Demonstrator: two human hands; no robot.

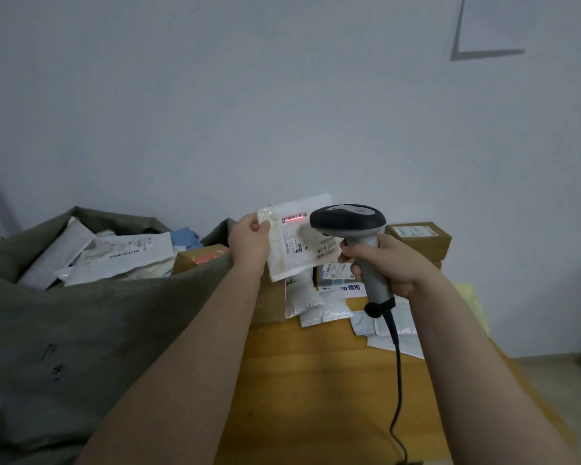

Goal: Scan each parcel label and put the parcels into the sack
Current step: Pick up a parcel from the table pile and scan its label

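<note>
Left hand (249, 245) is up, thumb on the front and fingers curled behind, pinching the top left corner of a flat white parcel (282, 263) and holding it upright and a little tilted, above the far end of the wooden table (316, 370), just right of the sack. Right hand (391, 263) is wrapped tight round the grey handle of the scanner (348, 218), all fingers closed on it, and the dark head is aimed at the parcel from close by. A red scan line glows right across the barcode (295, 219) at the top of the label. Lower on that label, big digits read roughly "82-5 25"; the fine print is too blurred to make out. The scanner's black cable (398, 374) hangs down over the table. To the left, the olive-grey sack (81, 323) gapes open, with white and grey mailers (128, 253) piled inside, their labels unreadable. Beneath the held parcel, white padded bags (307, 298) lie on the table, and one packet shows blue printed characters, partly covered. Behind the right hand sits a brown cardboard box (416, 236) with a white label, its text too small to read.
</note>
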